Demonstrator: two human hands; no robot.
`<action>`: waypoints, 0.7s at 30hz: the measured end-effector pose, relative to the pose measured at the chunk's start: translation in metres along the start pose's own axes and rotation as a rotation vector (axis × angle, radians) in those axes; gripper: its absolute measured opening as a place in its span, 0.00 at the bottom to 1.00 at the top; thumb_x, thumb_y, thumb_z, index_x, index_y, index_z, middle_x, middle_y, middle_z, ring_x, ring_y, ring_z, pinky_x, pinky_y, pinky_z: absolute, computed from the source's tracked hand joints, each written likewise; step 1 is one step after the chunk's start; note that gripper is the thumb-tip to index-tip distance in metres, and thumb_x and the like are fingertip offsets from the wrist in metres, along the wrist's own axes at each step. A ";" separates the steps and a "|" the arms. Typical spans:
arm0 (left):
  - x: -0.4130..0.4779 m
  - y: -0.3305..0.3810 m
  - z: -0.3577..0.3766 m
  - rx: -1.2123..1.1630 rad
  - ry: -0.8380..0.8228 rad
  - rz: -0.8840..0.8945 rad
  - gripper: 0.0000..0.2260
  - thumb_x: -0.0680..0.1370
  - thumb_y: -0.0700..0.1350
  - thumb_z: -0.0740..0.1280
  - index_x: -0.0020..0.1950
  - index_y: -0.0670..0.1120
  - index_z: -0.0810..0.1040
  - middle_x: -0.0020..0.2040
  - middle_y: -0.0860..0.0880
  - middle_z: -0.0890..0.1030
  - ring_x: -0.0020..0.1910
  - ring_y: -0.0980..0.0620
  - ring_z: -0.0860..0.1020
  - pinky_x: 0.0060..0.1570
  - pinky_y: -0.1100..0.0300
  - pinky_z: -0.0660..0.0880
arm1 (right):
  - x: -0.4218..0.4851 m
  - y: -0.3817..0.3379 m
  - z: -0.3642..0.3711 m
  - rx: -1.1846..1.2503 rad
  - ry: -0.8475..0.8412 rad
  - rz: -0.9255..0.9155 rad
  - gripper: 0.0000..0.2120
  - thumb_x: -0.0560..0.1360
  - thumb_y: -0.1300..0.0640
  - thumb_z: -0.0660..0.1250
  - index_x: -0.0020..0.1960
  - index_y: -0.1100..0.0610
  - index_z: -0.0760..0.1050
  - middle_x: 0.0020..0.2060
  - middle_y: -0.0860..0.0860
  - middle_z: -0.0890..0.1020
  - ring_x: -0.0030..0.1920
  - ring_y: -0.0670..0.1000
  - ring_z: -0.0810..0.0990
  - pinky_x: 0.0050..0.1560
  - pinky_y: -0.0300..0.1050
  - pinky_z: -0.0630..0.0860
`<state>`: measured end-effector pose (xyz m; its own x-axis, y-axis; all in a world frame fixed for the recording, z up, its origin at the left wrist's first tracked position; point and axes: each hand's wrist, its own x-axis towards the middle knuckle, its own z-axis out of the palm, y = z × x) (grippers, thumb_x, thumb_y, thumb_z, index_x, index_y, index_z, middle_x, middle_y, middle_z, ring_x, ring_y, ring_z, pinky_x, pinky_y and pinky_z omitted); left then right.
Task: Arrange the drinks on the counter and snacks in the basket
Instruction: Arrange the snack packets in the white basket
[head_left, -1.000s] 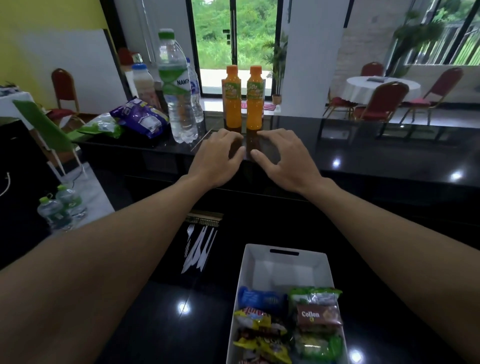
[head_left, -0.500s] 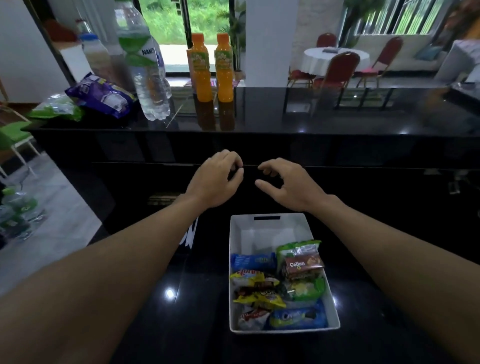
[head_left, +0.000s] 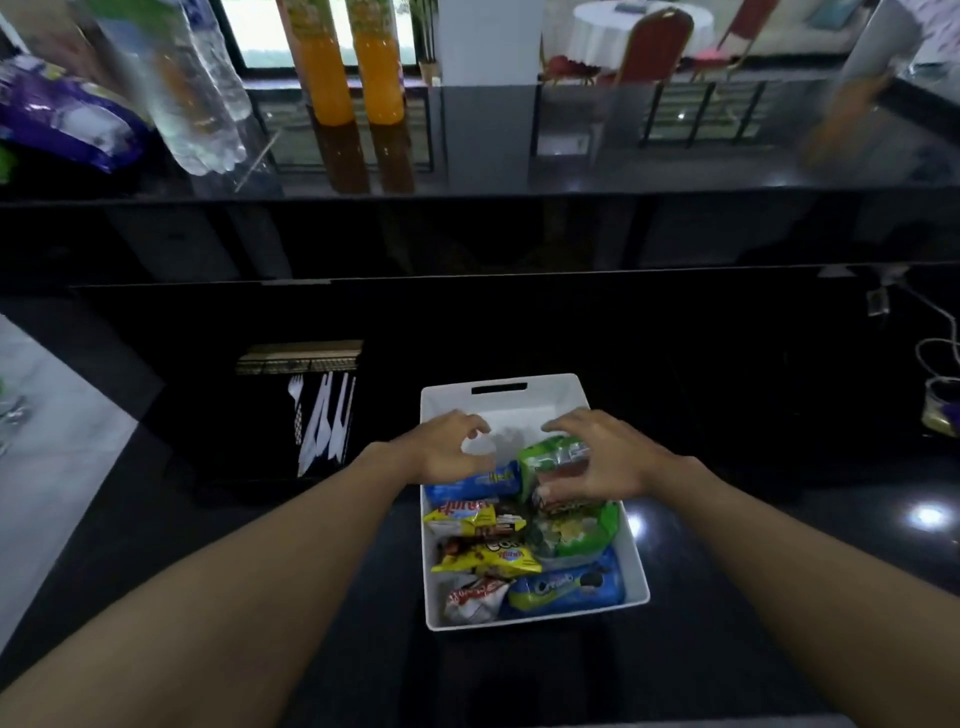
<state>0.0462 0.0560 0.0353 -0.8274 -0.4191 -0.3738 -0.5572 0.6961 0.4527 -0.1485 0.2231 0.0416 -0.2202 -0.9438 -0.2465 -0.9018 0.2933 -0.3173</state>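
Observation:
A white basket (head_left: 498, 387) stands on the lower black counter, its near part filled with several snack packets. My right hand (head_left: 608, 457) is over its far right part, with thumb and fingers curled round a green snack packet (head_left: 553, 457). My left hand (head_left: 441, 449) hovers over the basket's left side with fingers loosely curled, holding nothing. Two orange juice bottles (head_left: 324, 78) (head_left: 382, 78) stand side by side on the upper counter (head_left: 571, 166). Left of them are clear water bottles (head_left: 197, 104).
A purple snack bag (head_left: 67, 124) lies at the far left of the upper counter. White plastic cutlery (head_left: 322, 426) lies left of the basket. A white cable (head_left: 940, 358) runs at the right edge. Red chairs (head_left: 654, 47) stand beyond the counter.
Both hands drew back from near the orange bottles on the upper counter and came down over the basket. The right hand took hold of the green packet. The view tilted down.

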 end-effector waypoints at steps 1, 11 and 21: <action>0.001 0.000 0.005 0.002 -0.051 -0.022 0.30 0.79 0.57 0.67 0.78 0.49 0.63 0.73 0.48 0.67 0.69 0.46 0.70 0.65 0.54 0.70 | -0.001 0.005 0.005 0.025 -0.034 0.004 0.49 0.64 0.28 0.74 0.78 0.48 0.64 0.75 0.50 0.66 0.75 0.51 0.63 0.74 0.51 0.63; 0.008 -0.017 0.027 0.242 -0.271 -0.013 0.49 0.66 0.62 0.75 0.80 0.56 0.52 0.69 0.51 0.69 0.63 0.45 0.73 0.60 0.52 0.74 | 0.007 0.026 0.037 0.102 0.005 -0.079 0.45 0.63 0.49 0.79 0.75 0.49 0.62 0.69 0.48 0.66 0.72 0.49 0.59 0.72 0.48 0.66; 0.025 -0.018 0.017 0.279 -0.084 0.030 0.31 0.73 0.54 0.71 0.75 0.52 0.66 0.61 0.47 0.75 0.56 0.46 0.77 0.54 0.52 0.76 | 0.030 0.035 0.032 0.068 0.059 -0.076 0.44 0.66 0.47 0.80 0.75 0.46 0.62 0.68 0.47 0.69 0.68 0.48 0.62 0.69 0.46 0.67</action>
<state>0.0367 0.0429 0.0036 -0.8278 -0.3543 -0.4350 -0.4822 0.8455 0.2291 -0.1748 0.2098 -0.0064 -0.1753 -0.9704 -0.1659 -0.8900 0.2282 -0.3947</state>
